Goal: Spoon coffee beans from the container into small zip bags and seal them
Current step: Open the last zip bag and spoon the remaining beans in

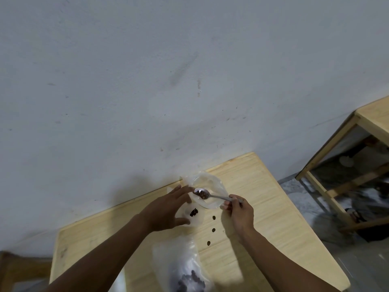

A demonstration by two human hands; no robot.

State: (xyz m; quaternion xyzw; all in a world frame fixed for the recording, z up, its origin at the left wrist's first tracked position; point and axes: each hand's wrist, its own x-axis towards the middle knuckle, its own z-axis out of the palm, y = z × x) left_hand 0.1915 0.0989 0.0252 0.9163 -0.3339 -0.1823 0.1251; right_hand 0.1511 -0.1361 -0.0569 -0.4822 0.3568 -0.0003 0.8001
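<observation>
My right hand (239,213) pinches the handle of a metal spoon (210,195); its bowl carries coffee beans and hovers at the mouth of a small clear zip bag (207,184). My left hand (168,209) holds that bag by its left edge, fingers spread, with a few beans (193,212) visible through the plastic lower down. A larger clear bag of coffee beans (187,270) lies near the table's front edge, between my forearms.
The work surface is a light wooden table (273,228) against a grey-white wall; three dark spots (213,230) mark its middle. A second wooden table frame (336,144) stands to the right across a gap of floor.
</observation>
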